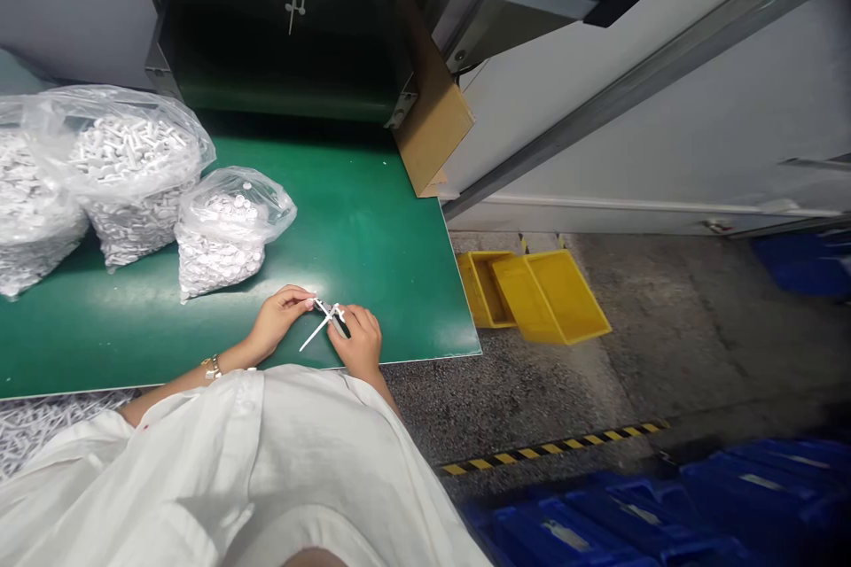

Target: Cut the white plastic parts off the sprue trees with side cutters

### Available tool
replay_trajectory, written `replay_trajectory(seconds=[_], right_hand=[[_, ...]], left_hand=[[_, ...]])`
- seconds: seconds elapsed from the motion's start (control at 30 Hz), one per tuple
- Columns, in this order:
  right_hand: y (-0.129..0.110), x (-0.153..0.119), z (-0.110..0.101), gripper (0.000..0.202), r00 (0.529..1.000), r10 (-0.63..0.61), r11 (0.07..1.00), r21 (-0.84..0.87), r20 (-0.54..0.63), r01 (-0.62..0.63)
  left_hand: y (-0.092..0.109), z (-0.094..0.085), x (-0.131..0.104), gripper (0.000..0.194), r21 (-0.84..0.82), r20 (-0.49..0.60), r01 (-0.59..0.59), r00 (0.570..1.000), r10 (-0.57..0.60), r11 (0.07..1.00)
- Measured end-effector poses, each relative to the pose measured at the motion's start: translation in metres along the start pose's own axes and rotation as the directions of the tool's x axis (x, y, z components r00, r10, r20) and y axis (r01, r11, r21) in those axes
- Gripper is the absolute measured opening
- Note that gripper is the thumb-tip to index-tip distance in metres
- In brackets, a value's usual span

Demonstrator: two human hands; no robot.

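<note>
Over the front edge of the green table (352,221), both hands hold one white branched plastic piece (321,325). My left hand (277,319) pinches the upper left end of it between thumb and fingertips. The fingers of my right hand (359,337) are closed round its right end. A long thin stem of the piece points down to the left between the hands. Just beyond my left hand stands a clear bag of small white round parts (222,257).
Two larger bags of white parts (133,159) (33,204) stand at the left. Behind, a dark conveyor belt (279,62) carries another white branched piece (291,3). Cardboard (432,124) leans beside it. Yellow bins (558,297) and blue bins (565,532) are at the right.
</note>
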State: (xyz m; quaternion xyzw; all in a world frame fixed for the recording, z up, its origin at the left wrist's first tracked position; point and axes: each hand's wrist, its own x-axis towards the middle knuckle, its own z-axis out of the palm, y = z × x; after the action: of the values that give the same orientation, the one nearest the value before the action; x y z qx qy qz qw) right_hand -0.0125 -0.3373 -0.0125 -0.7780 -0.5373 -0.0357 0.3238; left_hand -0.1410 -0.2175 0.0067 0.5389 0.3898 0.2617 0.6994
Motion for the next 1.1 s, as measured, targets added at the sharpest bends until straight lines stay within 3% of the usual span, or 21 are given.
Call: replay_trajectory(seconds=[0.2,0.5,0.73,1.1], right_hand=[[0.0000,-0.0029,-0.0004,0.017,0.999,0.011,1.000,0.000,-0.036,-0.011],[0.0013,0.0001,0.0006,0.017,0.982,0.188,0.979,0.085,-0.034,-0.184],[0.0010,0.0020,-0.0028,0.020,0.995,0.062,0.984,0.163,0.081,-0.075],[-0.0002,0.0040,-0.0036,0.020,0.994,0.079,0.974,0.207,0.076,-0.093]], left_hand=[[-0.0001,0.0035,0.0004,0.026,-0.026,0.007,0.048,0.999,-0.048,0.998],[0.0022,0.0038,-0.0002,0.032,-0.050,-0.007,0.082,0.997,-0.083,0.995],[0.0001,0.0040,-0.0006,0.033,-0.049,-0.015,0.051,0.999,-0.052,0.997],[0.0029,0.0028,-0.0007,0.026,0.040,-0.012,-0.015,1.000,0.016,0.999]])
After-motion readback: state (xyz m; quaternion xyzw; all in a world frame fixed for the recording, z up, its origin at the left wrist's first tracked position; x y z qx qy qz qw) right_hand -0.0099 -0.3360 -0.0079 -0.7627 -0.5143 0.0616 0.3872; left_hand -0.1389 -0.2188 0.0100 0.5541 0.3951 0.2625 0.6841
